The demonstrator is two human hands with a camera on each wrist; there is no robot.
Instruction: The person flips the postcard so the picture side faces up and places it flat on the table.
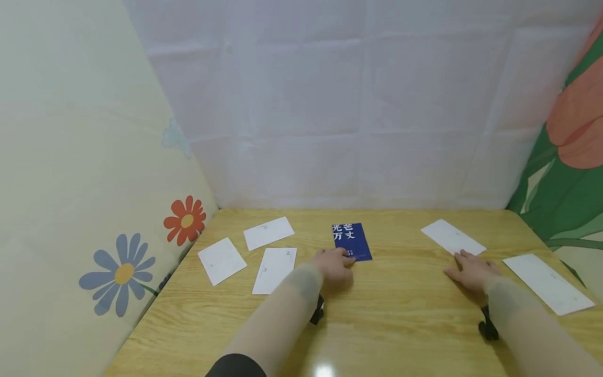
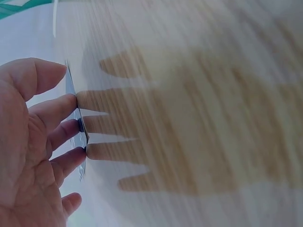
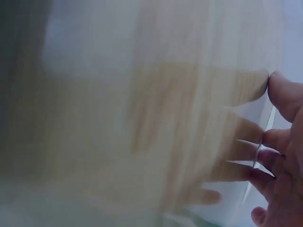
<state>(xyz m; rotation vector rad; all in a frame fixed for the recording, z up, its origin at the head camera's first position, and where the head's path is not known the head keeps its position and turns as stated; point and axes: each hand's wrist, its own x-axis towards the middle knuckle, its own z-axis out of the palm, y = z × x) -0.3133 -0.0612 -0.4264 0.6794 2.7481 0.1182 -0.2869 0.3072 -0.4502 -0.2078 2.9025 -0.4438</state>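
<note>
A dark blue card (image 1: 354,240) with large white characters lies on the wooden table. My left hand (image 1: 333,264) reaches to its near edge, fingertips on the card. In the left wrist view, the left hand (image 2: 40,127) has its fingers stretched out to the card, seen edge-on, with the thumb apart. Farther right, my right hand (image 1: 472,271) touches the near corner of a white card (image 1: 447,235). From the right wrist, the right hand (image 3: 281,151) shows its extended fingertips at that card's thin edge, the thumb tip down on the glossy tabletop.
Three white cards lie on the left: one at the back (image 1: 268,233), one at the far left (image 1: 222,261), and one beside my left forearm (image 1: 275,269). Another white card (image 1: 548,284) is right of my right hand. A pale curtain (image 1: 306,104) hangs behind the table (image 1: 395,314).
</note>
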